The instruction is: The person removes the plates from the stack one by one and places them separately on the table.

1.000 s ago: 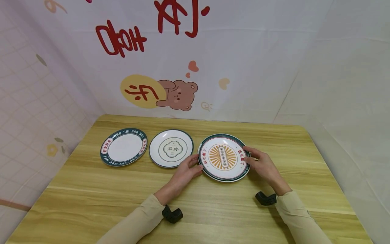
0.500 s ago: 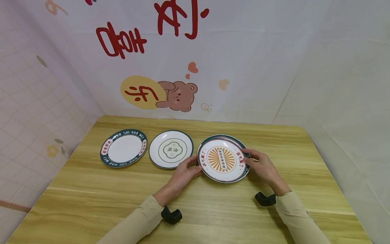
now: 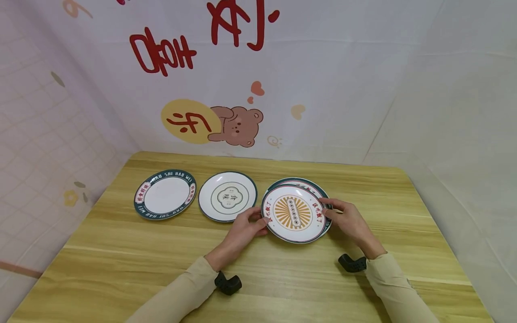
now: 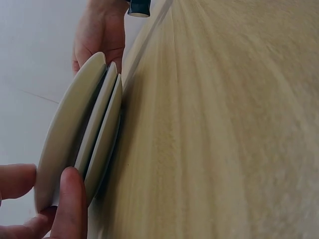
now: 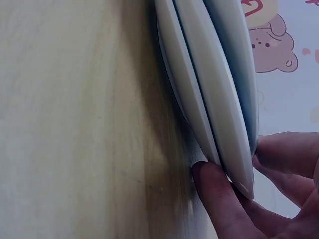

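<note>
In the head view a white plate with an orange sunburst [image 3: 292, 214] tops a stack of plates, shifted toward the person so the green rim and red lettering of a lower one [image 3: 303, 182] show behind it. The left hand [image 3: 243, 229] pinches the top plate's left edge, the right hand [image 3: 350, 222] its right edge. Side-on in the left wrist view, the top plate [image 4: 70, 129] is tilted away from two plates [image 4: 102, 142] under it. In the right wrist view fingers hold the top plate [image 5: 241, 59] and touch the edges of the lower plates [image 5: 214, 89].
To the left on the wooden table [image 3: 282, 287] lie a white plate with a green flower-shaped emblem [image 3: 214, 197] and, farther left, an oval-looking plate with a wide green lettered rim [image 3: 165, 196]. A printed cloth wall [image 3: 323, 80] stands behind the table.
The sunburst plate has slid slightly toward the person and lifted off the stack, showing more of the plate beneath. Both hands have kept their grip at its sides; the two left plates have not moved.
</note>
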Demonstrator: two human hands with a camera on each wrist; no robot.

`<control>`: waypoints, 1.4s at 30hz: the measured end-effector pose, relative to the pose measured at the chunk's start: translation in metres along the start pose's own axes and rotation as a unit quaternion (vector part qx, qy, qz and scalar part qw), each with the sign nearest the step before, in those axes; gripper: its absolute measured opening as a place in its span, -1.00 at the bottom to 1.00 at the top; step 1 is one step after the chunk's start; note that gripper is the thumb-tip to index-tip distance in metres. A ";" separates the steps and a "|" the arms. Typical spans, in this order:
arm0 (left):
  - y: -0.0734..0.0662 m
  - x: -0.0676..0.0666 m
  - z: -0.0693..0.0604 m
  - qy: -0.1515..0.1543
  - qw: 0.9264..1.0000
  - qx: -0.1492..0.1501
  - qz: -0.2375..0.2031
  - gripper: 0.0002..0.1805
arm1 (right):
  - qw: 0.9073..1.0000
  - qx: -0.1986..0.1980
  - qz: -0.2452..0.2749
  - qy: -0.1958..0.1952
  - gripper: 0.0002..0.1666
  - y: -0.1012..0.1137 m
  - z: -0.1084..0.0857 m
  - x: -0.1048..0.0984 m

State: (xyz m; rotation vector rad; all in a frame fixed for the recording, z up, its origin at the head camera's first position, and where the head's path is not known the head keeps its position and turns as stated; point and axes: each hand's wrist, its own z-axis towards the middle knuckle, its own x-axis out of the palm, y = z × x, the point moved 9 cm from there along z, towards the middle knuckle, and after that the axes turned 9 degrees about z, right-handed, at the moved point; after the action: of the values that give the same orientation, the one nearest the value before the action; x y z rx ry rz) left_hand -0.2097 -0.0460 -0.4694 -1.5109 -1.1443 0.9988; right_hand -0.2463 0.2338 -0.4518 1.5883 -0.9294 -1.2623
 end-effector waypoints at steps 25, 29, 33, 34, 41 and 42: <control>-0.003 -0.030 -0.023 -0.042 0.998 -0.006 -0.041 -0.59 | 1.000 -0.004 0.008 -0.003 -0.28 -0.003 0.000 -0.001; -0.002 -0.041 -0.030 -0.049 0.998 -0.012 -0.037 -0.60 | 1.000 0.002 -0.001 -0.006 -0.29 -0.002 -0.001 -0.002; -0.004 -0.051 -0.036 -0.056 0.998 -0.017 -0.037 -0.60 | 1.000 0.003 -0.006 -0.006 -0.28 -0.002 -0.001 -0.002; -0.004 -0.053 -0.037 -0.056 0.998 -0.017 -0.037 -0.60 | 1.000 0.002 -0.008 -0.006 -0.29 -0.002 -0.001 -0.002; -0.010 -0.067 -0.047 -0.068 0.997 -0.023 -0.037 -0.61 | 1.000 -0.004 -0.020 -0.008 -0.34 -0.001 -0.001 -0.003; -0.010 -0.070 -0.048 -0.071 0.997 -0.025 -0.036 -0.61 | 1.000 -0.005 -0.022 -0.008 -0.35 -0.001 -0.001 -0.003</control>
State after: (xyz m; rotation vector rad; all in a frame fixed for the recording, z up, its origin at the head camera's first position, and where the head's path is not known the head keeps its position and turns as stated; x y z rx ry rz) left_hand -0.1815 -0.1229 -0.4452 -1.4454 -1.3239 1.0484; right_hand -0.2462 0.2372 -0.4521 1.6000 -0.9011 -1.3094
